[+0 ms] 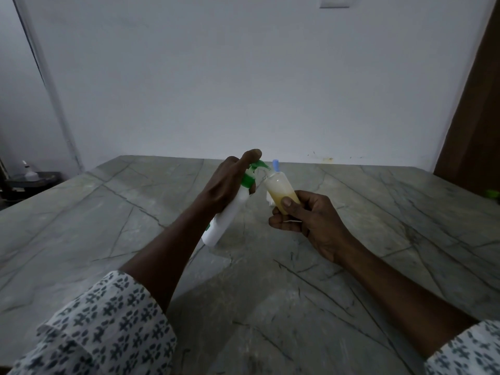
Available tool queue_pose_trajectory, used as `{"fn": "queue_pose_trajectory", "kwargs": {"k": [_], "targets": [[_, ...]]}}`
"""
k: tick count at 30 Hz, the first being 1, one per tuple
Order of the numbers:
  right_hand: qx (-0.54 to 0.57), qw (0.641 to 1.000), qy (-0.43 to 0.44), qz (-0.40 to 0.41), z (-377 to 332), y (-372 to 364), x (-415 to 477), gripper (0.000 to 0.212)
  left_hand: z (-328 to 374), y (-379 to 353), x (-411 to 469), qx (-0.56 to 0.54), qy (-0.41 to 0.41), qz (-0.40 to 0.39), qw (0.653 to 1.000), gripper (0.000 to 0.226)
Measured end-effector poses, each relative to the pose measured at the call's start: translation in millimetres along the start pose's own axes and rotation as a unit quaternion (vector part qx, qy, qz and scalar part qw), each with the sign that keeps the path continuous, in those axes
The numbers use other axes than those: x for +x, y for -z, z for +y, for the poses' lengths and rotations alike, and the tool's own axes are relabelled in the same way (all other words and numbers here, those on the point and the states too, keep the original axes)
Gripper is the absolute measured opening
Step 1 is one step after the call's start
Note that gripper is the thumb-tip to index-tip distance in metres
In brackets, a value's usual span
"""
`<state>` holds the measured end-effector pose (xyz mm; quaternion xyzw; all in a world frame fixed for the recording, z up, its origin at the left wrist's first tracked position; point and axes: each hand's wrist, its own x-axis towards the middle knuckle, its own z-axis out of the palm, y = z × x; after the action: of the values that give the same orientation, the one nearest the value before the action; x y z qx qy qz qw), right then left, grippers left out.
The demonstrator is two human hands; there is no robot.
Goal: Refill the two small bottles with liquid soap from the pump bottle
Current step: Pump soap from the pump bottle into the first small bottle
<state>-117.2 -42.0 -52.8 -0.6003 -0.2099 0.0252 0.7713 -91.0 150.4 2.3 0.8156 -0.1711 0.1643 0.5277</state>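
Under the gripping fingers of my left hand (pixel 224 185), the pump bottle (pixel 230 215) aims at the part-filled small bottle (pixel 280 190) my right hand (pixel 305 215) clasps; a steady press likely comes next.

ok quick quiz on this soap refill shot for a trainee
1. True or false: the pump bottle stands upright on the table.
2. Which hand holds the small bottle? A left, B right.
3. Fill in: the pump head is ____ in colour.
Key: 1 false, it is tilted in the left hand; 2 B, the right hand; 3 green.
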Motion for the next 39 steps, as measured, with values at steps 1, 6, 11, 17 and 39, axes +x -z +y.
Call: {"fn": "queue_pose_trajectory", "kwargs": {"k": [1, 6, 11, 17, 39], "targets": [[0.0, 1.0, -0.001, 0.001, -0.2, 0.1, 0.1, 0.039, 0.2, -0.2, 0.5, 0.004, -0.001, 0.001, 1.0, 0.07], [-0.004, 1.0, -0.007, -0.002, 1.8, 1.9, 0.1, 0.043, 4.5, -0.7, -1.2, -0.01, 0.009, -0.011, 1.0, 0.06], [-0.015, 1.0, -0.015, -0.006, 1.6, 0.3, -1.7, 0.033, 4.9, 0.9, -1.9, -0.007, 0.003, -0.012, 1.0, 0.059], [-0.004, 1.0, -0.007, 0.003, -0.1, -1.5, -1.1, 0.034, 4.6, -1.5, -2.4, -0.002, 0.005, 0.005, 1.0, 0.063], [0.012, 1.0, -0.018, -0.006, 2.4, -3.8, -1.7, 0.029, 5.2, -4.3, -1.6, 0.01, 0.007, 0.011, 1.0, 0.06]]}}
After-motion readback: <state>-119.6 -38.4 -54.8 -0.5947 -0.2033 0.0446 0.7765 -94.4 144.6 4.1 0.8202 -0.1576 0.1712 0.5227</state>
